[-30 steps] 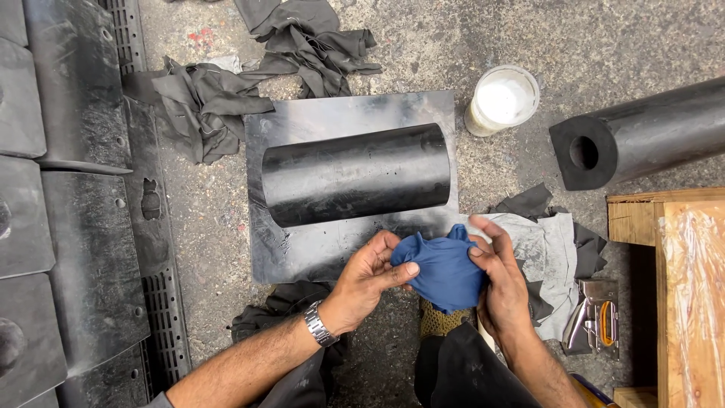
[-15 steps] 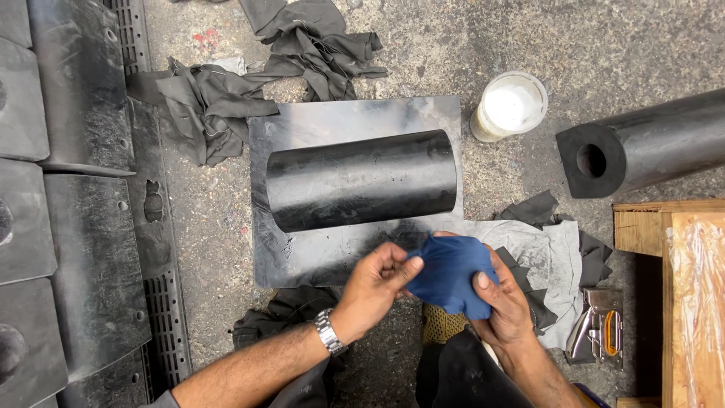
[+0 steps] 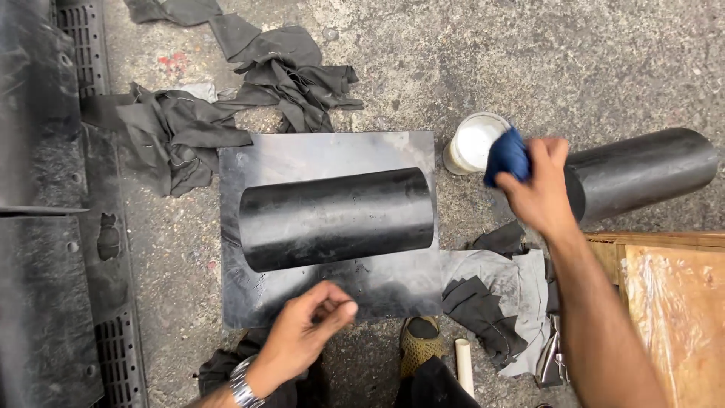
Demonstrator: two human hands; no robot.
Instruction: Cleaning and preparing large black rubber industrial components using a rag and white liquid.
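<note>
Hands apart: my right hand (image 3: 540, 189) grips a blue rag (image 3: 506, 155) over the white tub (image 3: 472, 142), my left hand (image 3: 306, 329) loosely curled, empty, beside the black sheet (image 3: 317, 151).

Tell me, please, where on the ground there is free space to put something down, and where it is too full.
Bare concrete ground lies above the white tub and the long black cylinder, right of the dark grey rags. A narrow strip runs between the flat black sheet and the black moulded panels. Crowded: lower right, with grey cloths and wooden crate.
</note>
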